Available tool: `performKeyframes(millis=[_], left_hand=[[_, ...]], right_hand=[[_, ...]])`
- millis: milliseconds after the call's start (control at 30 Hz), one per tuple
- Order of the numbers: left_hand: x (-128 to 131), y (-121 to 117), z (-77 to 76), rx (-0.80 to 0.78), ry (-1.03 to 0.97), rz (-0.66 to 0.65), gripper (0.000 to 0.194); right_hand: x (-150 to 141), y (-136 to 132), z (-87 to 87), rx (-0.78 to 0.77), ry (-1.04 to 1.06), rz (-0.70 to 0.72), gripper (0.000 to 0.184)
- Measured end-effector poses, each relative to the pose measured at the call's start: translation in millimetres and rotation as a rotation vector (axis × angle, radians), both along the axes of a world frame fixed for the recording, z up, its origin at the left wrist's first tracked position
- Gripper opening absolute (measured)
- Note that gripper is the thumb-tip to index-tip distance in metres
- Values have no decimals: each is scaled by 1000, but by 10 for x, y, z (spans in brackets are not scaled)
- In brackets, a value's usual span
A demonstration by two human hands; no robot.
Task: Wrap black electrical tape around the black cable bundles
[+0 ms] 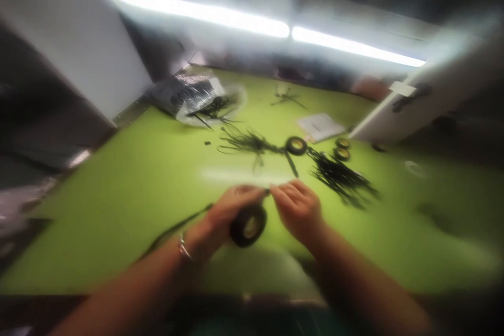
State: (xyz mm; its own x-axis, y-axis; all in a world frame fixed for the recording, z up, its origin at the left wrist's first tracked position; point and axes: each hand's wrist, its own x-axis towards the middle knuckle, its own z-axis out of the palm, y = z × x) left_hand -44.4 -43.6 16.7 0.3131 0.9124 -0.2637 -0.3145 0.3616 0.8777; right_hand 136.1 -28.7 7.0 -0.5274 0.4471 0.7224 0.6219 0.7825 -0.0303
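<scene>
My left hand (pixel 238 205) is closed near the middle of the green table, thumb and fingers pressed together. A black cable (pixel 179 227) runs behind its wrist and into its grip. Just under the left palm is a roll of black tape (pixel 248 226); whether it hangs or is held is blurred. My right hand (pixel 297 205) is closed in a pinch, its fingertips meeting those of the left. Between them shows a small dark end (pixel 268 192), which looks like the cable's tip.
Beyond my hands lie a looped cable bundle (pixel 252 142), another tape roll (pixel 296 145), a black cable bundle (pixel 342 176) and small tape rolls (pixel 342 154). Farther back are a plastic bag of cables (pixel 192 94) and a white packet (pixel 321 127). A white panel (pixel 394 113) stands at right.
</scene>
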Motion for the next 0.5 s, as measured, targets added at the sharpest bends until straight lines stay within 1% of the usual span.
performKeyframes(millis=[67,133,267,333,433,500], left_hand=[[-11,-1,0,-25,48,19,34],[-17,10,-25,-48,100,35,35],[-10,39,-85,-9,152,118,32],[-10,43,-86,-19,140,108,32],[-17,36,-45,-47,131,52,35],[-20,31,-9,-69,159,64,35]], right_hand=[[9,19,-17,24,-14,28,28],[9,35,-22,31,-6,26,27],[-1,52,-10,-50,9,10,21],[8,52,-16,-57,-18,19,22],[35,44,-46,-55,-47,34,23],[45,39,-60,-70,-72,30,24]])
